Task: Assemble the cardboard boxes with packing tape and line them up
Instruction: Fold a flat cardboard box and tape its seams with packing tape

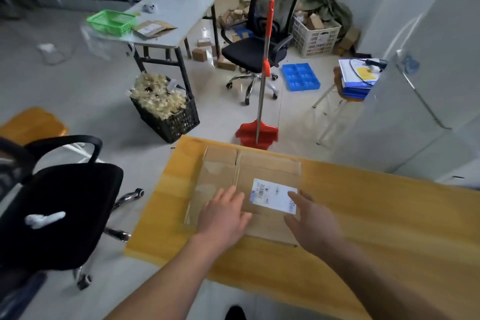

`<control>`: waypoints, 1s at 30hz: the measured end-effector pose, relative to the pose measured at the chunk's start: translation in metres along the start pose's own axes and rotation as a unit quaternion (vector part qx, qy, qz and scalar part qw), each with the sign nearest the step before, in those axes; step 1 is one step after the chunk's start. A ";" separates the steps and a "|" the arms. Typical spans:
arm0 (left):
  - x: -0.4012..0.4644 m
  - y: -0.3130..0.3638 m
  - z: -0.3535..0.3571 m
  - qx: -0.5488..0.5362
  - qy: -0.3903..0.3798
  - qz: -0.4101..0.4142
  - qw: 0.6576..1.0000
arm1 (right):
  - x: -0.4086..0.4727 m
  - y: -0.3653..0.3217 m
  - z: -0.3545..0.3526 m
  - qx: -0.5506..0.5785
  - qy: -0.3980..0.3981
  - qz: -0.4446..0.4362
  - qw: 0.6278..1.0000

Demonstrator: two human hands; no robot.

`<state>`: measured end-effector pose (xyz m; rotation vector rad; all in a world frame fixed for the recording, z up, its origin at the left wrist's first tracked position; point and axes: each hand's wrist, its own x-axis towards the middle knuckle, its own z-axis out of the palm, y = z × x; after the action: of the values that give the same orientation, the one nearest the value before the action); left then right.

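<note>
A flattened brown cardboard box, matt and dull, was laid on a smooth yellow wooden tabletop with a faint sheen. A white paper label was stuck on the cardboard, and clear glossy tape was seen across its left part. The pale floor tiles were polished and reflective. A red plastic dustpan was carried on a shiny metal handle.
</note>
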<state>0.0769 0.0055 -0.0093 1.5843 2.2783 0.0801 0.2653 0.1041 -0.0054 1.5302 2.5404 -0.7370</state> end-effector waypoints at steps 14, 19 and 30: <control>0.026 -0.074 0.054 0.027 -0.152 -0.139 0.978 | 0.022 0.020 0.077 -0.064 -0.095 0.003 0.993; 0.029 -0.077 0.060 0.016 -0.103 -0.135 0.985 | 0.025 0.023 0.079 -0.048 -0.066 -0.004 0.997; 0.014 -0.067 -0.031 -0.006 0.024 -0.085 0.996 | 0.016 0.025 -0.005 0.052 -0.026 -0.044 0.997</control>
<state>0.0026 -0.0010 -0.0006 1.3914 2.4351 0.0888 0.2792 0.1288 -0.0143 1.4154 2.5818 -0.9222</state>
